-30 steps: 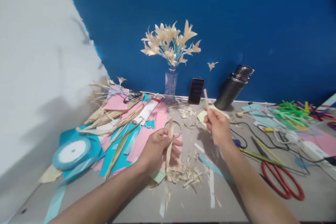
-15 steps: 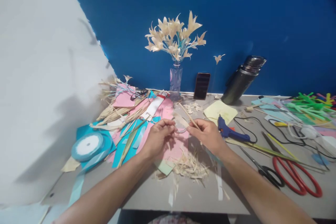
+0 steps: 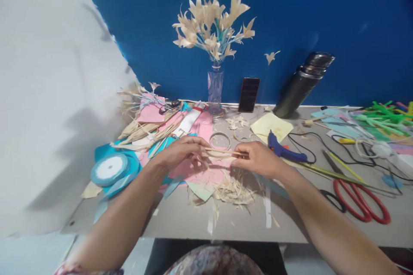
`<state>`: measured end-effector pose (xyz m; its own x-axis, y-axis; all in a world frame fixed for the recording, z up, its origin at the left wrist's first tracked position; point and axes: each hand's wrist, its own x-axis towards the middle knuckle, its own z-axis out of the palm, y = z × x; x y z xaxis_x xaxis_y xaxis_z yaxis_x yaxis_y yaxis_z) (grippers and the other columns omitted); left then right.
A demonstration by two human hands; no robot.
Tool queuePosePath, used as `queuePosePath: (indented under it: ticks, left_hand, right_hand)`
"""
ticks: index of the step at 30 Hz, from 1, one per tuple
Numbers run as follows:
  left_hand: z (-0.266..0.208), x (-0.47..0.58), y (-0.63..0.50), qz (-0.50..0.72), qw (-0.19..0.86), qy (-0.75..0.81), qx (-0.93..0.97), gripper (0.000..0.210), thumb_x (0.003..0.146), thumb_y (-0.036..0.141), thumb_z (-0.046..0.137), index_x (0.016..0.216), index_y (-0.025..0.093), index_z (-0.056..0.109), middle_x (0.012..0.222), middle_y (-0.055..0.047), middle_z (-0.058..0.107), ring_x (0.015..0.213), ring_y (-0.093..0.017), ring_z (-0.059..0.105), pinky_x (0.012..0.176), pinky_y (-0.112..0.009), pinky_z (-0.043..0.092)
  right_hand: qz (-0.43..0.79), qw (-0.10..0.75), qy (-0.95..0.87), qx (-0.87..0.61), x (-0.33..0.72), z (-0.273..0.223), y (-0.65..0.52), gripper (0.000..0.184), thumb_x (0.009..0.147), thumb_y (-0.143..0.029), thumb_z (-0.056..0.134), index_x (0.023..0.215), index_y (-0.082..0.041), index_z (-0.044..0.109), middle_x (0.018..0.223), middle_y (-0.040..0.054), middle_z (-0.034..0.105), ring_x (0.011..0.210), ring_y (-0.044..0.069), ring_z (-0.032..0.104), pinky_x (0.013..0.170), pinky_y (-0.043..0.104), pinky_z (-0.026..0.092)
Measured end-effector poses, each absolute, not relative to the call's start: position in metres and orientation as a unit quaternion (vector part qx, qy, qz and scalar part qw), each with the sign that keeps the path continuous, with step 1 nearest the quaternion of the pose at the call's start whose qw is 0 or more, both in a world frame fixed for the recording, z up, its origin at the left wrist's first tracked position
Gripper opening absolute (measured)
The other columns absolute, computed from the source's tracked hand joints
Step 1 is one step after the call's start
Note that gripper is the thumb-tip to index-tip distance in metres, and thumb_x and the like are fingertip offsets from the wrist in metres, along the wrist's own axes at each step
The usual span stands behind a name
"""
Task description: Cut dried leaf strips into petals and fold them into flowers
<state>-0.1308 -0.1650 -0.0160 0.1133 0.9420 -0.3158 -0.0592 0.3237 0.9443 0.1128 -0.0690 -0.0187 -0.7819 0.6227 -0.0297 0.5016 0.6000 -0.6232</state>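
Observation:
My left hand (image 3: 189,151) and my right hand (image 3: 258,159) are closed on opposite ends of a thin wooden stick (image 3: 221,151), held level above the pink paper (image 3: 190,172). A pale strip of dried husk (image 3: 219,159) stretches between the hands just under the stick; fingers cover its ends. Behind them lies a narrow ring (image 3: 210,141), perhaps a tape roll. Below the hands a heap of husk scraps (image 3: 237,191) is spread on the table. A blue glue gun (image 3: 285,150) rests to the right of my right hand.
Husk flowers (image 3: 211,25) stand in a clear bottle (image 3: 215,90) by the wall, near a phone (image 3: 249,94) and a leaning dark flask (image 3: 300,86). Red-handled scissors (image 3: 361,200) and a black cable lie right. A ribbon spool (image 3: 111,169) and husk bundles lie left.
The stick has turned from slanted to level, and my left hand is now on it too. The ring, earlier between my fingers in view, now shows behind the hands. The view has tilted down.

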Motion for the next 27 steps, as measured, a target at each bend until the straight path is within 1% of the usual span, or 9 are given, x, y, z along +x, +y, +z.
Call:
queuePosePath:
  ticks: [5,7,11,15,18,21,23,25,27]
  left_hand:
    - [-0.018,-0.126,-0.164,0.384,0.615,0.536,0.432,0.024,0.071,0.025,0.072,0.092,0.013,0.073,0.074,-0.006,0.071,0.061,-0.015,0.062,0.055,-0.024,0.044]
    - [-0.019,-0.122,-0.166,0.364,0.608,0.537,0.458,0.024,0.078,0.035,0.07,0.085,0.013,0.074,0.067,-0.005,0.068,0.057,-0.014,0.059,0.055,-0.024,0.044]
    - [-0.021,-0.117,-0.168,0.343,0.598,0.541,0.482,0.042,0.084,0.052,0.062,0.077,0.013,0.075,0.062,-0.005,0.066,0.054,-0.013,0.056,0.051,-0.024,0.041]
    - [-0.022,-0.113,-0.168,0.279,0.587,0.559,0.514,0.026,0.078,0.038,0.071,0.072,0.014,0.076,0.065,-0.007,0.072,0.055,-0.014,0.061,0.051,-0.022,0.043]
    - [-0.026,-0.108,-0.167,0.267,0.601,0.559,0.505,0.025,0.078,0.034,0.069,0.067,0.012,0.073,0.065,-0.01,0.074,0.051,-0.015,0.065,0.046,-0.021,0.043]
    - [-0.034,-0.102,-0.165,0.361,0.602,0.572,0.424,0.028,0.08,0.038,0.066,0.072,0.012,0.068,0.062,-0.012,0.073,0.048,-0.019,0.067,0.039,-0.022,0.041]
    - [-0.038,-0.098,-0.164,0.444,0.59,0.566,0.366,0.028,0.08,0.04,0.066,0.083,0.012,0.066,0.062,-0.009,0.072,0.046,-0.021,0.067,0.036,-0.024,0.043]
    - [-0.039,-0.093,-0.164,0.502,0.578,0.546,0.338,0.03,0.08,0.04,0.068,0.091,0.013,0.065,0.063,-0.007,0.072,0.044,-0.022,0.067,0.035,-0.026,0.046]
    - [-0.037,-0.088,-0.165,0.527,0.57,0.535,0.332,0.03,0.078,0.037,0.069,0.094,0.012,0.065,0.066,-0.008,0.073,0.044,-0.022,0.066,0.034,-0.026,0.046]
  right_hand:
    - [0.294,0.089,-0.904,-0.298,0.116,-0.009,-0.072,0.014,0.08,-0.029,0.068,0.072,-0.019,0.065,0.066,-0.0026,0.062,0.062,0.013,0.053,0.056,0.024,0.029]
    - [0.266,0.079,-0.919,-0.279,0.115,-0.009,-0.075,0.014,0.081,-0.029,0.069,0.072,-0.019,0.066,0.068,-0.0021,0.064,0.063,0.013,0.054,0.057,0.025,0.028]
    - [0.224,0.069,-0.937,-0.259,0.114,-0.01,-0.081,0.012,0.082,-0.03,0.072,0.075,-0.021,0.069,0.07,-0.0013,0.068,0.065,0.014,0.057,0.059,0.026,0.029]
    - [0.233,0.088,-0.932,-0.262,0.115,-0.011,-0.079,0.005,0.081,-0.026,0.074,0.083,-0.022,0.071,0.072,-0.0026,0.069,0.066,0.014,0.059,0.059,0.025,0.032]
    - [0.24,0.191,-0.917,-0.255,0.117,-0.012,-0.076,0.01,0.088,-0.03,0.067,0.091,-0.022,0.071,0.081,0.0,0.071,0.069,0.016,0.06,0.064,0.027,0.039]
    - [0.196,0.421,-0.846,-0.262,0.119,-0.013,-0.075,0.027,0.1,-0.031,0.047,0.099,-0.019,0.071,0.092,0.0073,0.07,0.084,0.02,0.063,0.075,0.031,0.046]
    - [0.169,0.513,-0.804,-0.25,0.118,-0.014,-0.078,0.031,0.101,-0.029,0.044,0.095,-0.017,0.072,0.089,0.009,0.068,0.086,0.021,0.063,0.077,0.032,0.047]
    - [0.185,0.496,-0.812,-0.244,0.113,-0.018,-0.082,0.028,0.099,-0.029,0.05,0.085,-0.018,0.072,0.08,0.0069,0.066,0.078,0.02,0.062,0.072,0.031,0.046]
    - [0.248,0.414,-0.837,-0.259,0.105,-0.025,-0.087,0.025,0.095,-0.029,0.057,0.078,-0.018,0.072,0.073,0.0046,0.066,0.072,0.019,0.061,0.067,0.029,0.045]
